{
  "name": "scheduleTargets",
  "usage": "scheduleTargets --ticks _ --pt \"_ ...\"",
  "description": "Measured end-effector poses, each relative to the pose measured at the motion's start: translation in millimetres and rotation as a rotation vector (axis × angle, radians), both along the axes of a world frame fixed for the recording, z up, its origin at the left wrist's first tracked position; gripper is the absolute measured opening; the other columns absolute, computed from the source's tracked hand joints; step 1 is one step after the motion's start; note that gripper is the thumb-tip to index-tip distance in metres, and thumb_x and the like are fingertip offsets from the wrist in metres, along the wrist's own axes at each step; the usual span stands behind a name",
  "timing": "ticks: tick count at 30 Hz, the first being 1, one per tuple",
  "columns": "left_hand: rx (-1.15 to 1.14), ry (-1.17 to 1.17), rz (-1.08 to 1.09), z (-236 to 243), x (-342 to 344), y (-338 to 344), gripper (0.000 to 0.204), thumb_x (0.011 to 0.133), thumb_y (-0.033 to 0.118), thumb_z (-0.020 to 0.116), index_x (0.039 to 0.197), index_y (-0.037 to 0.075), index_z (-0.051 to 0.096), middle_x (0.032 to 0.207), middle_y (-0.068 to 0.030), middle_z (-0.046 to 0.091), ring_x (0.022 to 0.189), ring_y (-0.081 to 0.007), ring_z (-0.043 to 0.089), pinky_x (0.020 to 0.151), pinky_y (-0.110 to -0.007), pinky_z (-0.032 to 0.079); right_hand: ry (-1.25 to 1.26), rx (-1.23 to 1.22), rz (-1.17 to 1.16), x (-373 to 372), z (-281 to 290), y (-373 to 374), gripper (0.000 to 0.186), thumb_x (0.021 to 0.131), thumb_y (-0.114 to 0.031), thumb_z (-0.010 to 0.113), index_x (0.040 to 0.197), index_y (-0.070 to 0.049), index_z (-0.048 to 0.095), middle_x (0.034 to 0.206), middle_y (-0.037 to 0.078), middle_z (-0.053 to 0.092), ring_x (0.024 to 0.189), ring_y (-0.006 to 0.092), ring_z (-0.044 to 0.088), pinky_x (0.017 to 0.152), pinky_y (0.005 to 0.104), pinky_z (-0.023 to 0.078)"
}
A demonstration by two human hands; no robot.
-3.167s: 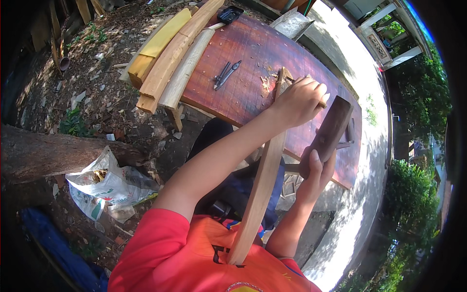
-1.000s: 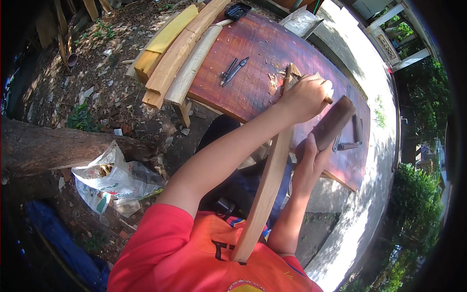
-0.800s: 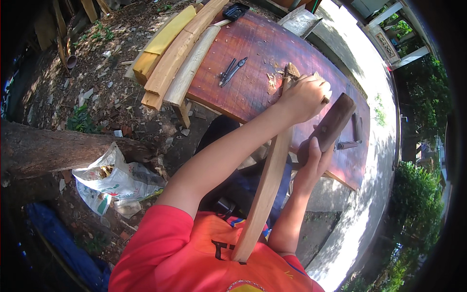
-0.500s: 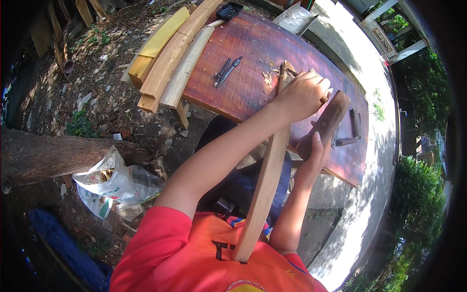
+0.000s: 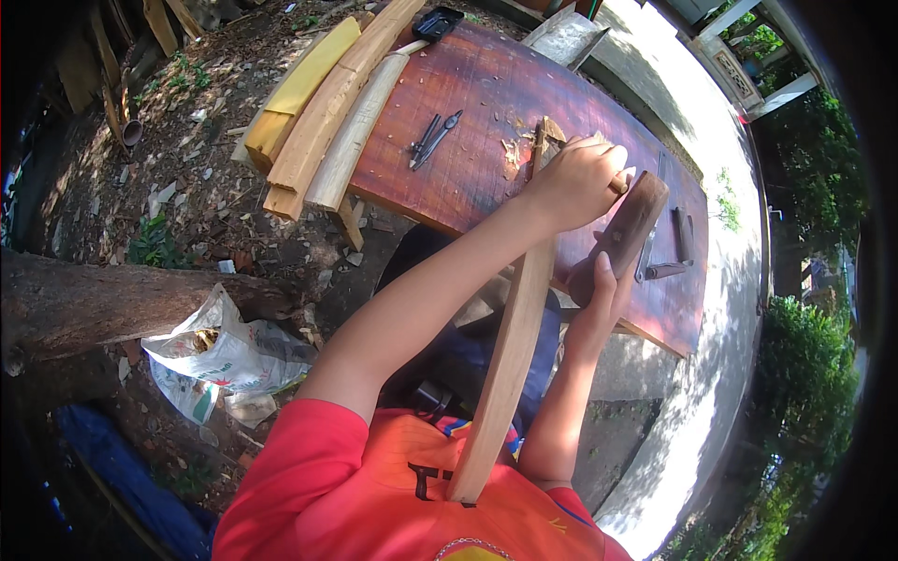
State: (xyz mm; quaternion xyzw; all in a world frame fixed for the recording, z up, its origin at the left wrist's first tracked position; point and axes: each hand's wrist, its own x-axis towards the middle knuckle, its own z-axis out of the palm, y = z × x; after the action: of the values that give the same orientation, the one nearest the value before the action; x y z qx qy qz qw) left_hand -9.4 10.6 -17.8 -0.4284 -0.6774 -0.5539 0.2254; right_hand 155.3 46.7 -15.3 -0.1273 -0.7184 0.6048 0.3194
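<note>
A long, slightly curved wooden piece [image 5: 513, 360] runs from against my chest up onto the reddish-brown table [image 5: 477, 79]. Over its far end, my left hand [image 5: 578, 182] is wrapped round a chisel [image 5: 619, 182]; the butt of its wooden handle shows, while the blade is mostly hidden behind the fingers. My right hand [image 5: 603, 285] grips a thick dark wooden mallet block [image 5: 636, 215], held tilted just right of the chisel's butt. Whether the block touches the handle I cannot tell. Pale shavings [image 5: 512, 157] lie beside the worked end.
A pair of dividers [image 5: 435, 140] lies left of the work. Several timber lengths [image 5: 327, 112] rest along the table's left side, near a black tray-like object [image 5: 438, 22]. Dark tools [image 5: 683, 238] lie at the right edge. A white sack [image 5: 229, 351] stands on the ground by a log [image 5: 140, 294].
</note>
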Motion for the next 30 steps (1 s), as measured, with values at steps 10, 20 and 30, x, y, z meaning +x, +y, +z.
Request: scheduleTargets --ticks 10,20,30 --pt "0.006 0.036 -0.065 5.9 4.4 -6.9 0.014 0.09 0.016 0.059 0.09 0.002 0.058 0.084 -0.0224 0.063 0.089 -0.0436 0.061 0.082 -0.051 0.048 -0.047 0.01 0.013 3.8 -1.2 1.9 0.05 0.099 -0.027 0.055 0.138 0.004 0.049 0.12 0.011 0.058 0.107 0.0172 0.053 0.094 0.031 0.041" --pt "0.02 0.054 -0.077 9.9 5.7 -5.9 0.013 0.09 0.015 0.059 0.089 0.002 0.057 0.084 -0.0218 0.062 0.088 -0.0436 0.06 0.08 -0.05 0.047 -0.083 0.038 0.023 6.1 1.7 3.8 0.058 0.098 -0.028 0.051 0.147 0.002 0.044 0.13 0.015 0.058 0.116 0.0209 0.054 0.103 0.0338 0.039" --pt "-0.019 0.102 -0.05 -2.5 -2.5 3.3 0.01 0.09 0.013 0.055 0.086 0.003 0.057 0.087 -0.0166 0.064 0.089 -0.0382 0.062 0.083 -0.047 0.047 0.068 0.088 -0.064 10.0 -18.3 3.0 0.049 0.099 -0.026 0.057 0.136 0.004 0.049 0.108 0.009 0.059 0.094 0.0144 0.056 0.084 0.0292 0.045"
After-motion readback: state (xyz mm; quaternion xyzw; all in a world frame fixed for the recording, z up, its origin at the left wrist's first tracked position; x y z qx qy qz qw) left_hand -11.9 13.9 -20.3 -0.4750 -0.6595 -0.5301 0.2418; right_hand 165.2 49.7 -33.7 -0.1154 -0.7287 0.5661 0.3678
